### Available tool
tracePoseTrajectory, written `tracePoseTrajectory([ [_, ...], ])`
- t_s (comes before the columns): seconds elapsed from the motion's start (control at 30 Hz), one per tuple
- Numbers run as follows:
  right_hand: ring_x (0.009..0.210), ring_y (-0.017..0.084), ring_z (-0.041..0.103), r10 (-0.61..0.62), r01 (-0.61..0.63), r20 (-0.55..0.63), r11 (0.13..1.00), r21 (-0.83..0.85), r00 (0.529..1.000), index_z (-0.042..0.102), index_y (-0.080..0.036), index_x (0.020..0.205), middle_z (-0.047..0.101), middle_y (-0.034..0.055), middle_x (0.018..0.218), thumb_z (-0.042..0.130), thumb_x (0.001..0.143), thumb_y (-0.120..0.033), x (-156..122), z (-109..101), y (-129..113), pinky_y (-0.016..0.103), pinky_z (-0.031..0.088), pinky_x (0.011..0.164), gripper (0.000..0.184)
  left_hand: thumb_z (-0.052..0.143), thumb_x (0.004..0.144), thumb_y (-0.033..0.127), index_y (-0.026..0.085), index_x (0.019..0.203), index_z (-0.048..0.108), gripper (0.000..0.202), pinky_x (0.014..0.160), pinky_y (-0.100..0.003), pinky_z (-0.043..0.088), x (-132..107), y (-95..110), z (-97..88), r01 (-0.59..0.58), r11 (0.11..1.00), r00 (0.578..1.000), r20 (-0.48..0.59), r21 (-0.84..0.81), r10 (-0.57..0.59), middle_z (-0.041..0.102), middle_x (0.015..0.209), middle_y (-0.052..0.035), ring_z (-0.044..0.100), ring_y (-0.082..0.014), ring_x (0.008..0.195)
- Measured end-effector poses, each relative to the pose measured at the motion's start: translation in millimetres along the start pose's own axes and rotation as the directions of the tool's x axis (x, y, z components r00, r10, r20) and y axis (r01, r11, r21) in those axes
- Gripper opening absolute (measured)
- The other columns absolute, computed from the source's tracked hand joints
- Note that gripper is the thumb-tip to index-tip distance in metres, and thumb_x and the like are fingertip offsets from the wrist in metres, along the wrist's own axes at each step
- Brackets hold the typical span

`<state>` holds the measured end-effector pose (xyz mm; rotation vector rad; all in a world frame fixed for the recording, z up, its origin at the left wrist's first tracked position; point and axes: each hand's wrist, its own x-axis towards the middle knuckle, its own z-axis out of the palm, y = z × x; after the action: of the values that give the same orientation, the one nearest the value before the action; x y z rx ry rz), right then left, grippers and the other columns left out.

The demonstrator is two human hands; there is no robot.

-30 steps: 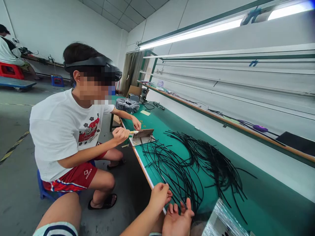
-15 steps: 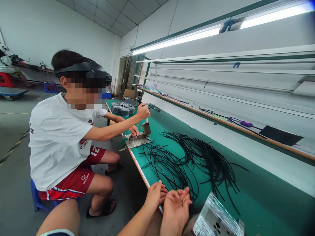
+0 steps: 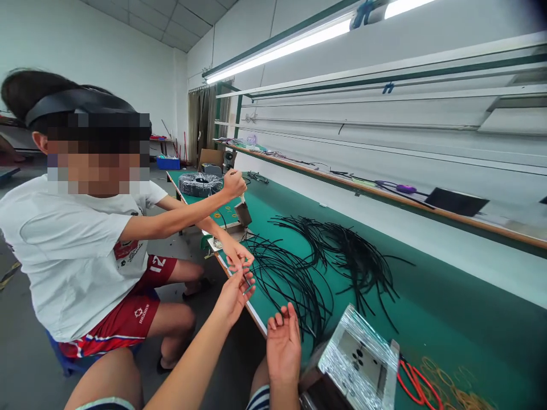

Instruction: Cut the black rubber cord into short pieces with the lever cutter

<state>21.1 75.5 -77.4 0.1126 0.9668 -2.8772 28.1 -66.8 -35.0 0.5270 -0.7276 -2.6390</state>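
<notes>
My left hand [image 3: 234, 293] reaches to the front edge of the bench, its fingertips meeting a co-worker's hand [image 3: 237, 254]. Its fingers are bent together around something thin and dark that I cannot make out. My right hand [image 3: 284, 341] is held palm up at the bench edge, fingers loosely curled and apart, with nothing in it. Beyond my hands lies a loose bundle of cut black cables [image 3: 294, 279], and a second pile of black cables [image 3: 359, 256] is behind it. The co-worker's other hand [image 3: 235, 183] grips the handle of a small bench cutter [image 3: 243, 214].
A metal box with a film-wrapped top [image 3: 356, 347] stands right of my right hand. Red-handled pliers [image 3: 416, 381] and rubber bands [image 3: 453, 387] lie beyond it. A wrapped cable coil [image 3: 199, 185] sits at the far end. The co-worker [image 3: 81, 250] sits close on my left.
My left hand has moved away from my right, up and left to the co-worker's hand, which has come from the cutter towards me. The view has turned, showing the pliers and rubber bands.
</notes>
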Motion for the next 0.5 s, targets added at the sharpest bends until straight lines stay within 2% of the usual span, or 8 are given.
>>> tracePoseTrajectory([
  [0.07,0.067,0.007,0.042,0.002,-0.002,0.007,1.000,-0.007,1.000,0.064,-0.023,0.100,0.051,-0.0015,0.092,0.070,0.074,-0.041,1.0,2.4,0.4,0.024,0.039,0.059,0.032,0.066,0.085,0.031,0.013,0.086,0.064,0.018,0.058,-0.021,0.050,0.1,1.8,2.7,-0.009,0.998,1.000,-0.021,0.057,0.010,0.063,0.076,-0.0033,0.059,-0.0089,0.061],
  [0.17,0.065,0.007,0.044,0.000,0.004,0.040,0.996,-0.092,0.999,0.063,-0.022,0.101,0.055,-0.0015,0.089,0.071,0.072,-0.042,-3.0,-0.5,5.1,0.025,0.043,0.062,0.036,0.075,0.077,0.034,0.012,0.077,0.064,0.025,0.058,-0.020,0.049,-10.3,-5.5,3.8,-0.012,0.994,1.000,0.005,0.112,0.011,0.061,0.067,-0.0017,0.056,-0.0077,0.056],
  [0.27,0.069,0.009,0.052,0.027,-0.010,0.069,0.972,-0.235,0.997,0.061,-0.020,0.106,0.062,0.0013,0.092,0.071,0.072,-0.047,-13.5,-12.9,17.1,0.026,0.047,0.066,0.044,0.079,0.069,0.040,0.012,0.076,0.066,0.032,0.056,-0.019,0.045,-30.6,-23.5,7.3,0.006,0.985,0.998,0.063,0.173,-0.018,0.062,0.068,-0.0030,0.055,-0.0080,0.056],
  [0.37,0.086,0.018,0.061,0.007,0.007,0.039,0.935,-0.355,0.999,0.061,-0.019,0.110,0.066,0.0078,0.101,0.068,0.070,-0.057,-19.3,-26.8,34.2,0.031,0.051,0.073,0.056,0.075,0.071,0.047,0.016,0.081,0.070,0.033,0.049,-0.020,0.039,-49.8,-48.2,15.3,0.055,0.975,0.996,0.062,0.216,-0.070,0.061,0.070,-0.0026,0.050,-0.0083,0.053],
  [0.43,0.093,0.022,0.062,-0.092,0.083,-0.002,0.912,-0.402,0.996,0.063,-0.019,0.105,0.067,0.0098,0.101,0.063,0.070,-0.063,-14.3,-30.5,45.2,0.034,0.052,0.075,0.056,0.076,0.069,0.045,0.020,0.078,0.071,0.027,0.054,-0.022,0.043,-55.8,-64.7,20.1,0.029,0.973,0.998,0.042,0.228,-0.039,0.065,0.082,-0.0053,0.056,-0.0122,0.063],
  [0.5,0.091,0.021,0.063,-0.206,0.180,-0.009,0.875,-0.449,0.979,0.066,-0.021,0.099,0.067,0.0088,0.092,0.053,0.077,-0.066,-3.2,-27.6,52.9,0.034,0.052,0.071,0.052,0.082,0.062,0.040,0.020,0.067,0.070,0.024,0.070,-0.025,0.049,-55.4,-78.1,22.3,0.000,0.967,1.000,0.010,0.257,-0.003,0.067,0.098,-0.0084,0.062,-0.0203,0.086],
])
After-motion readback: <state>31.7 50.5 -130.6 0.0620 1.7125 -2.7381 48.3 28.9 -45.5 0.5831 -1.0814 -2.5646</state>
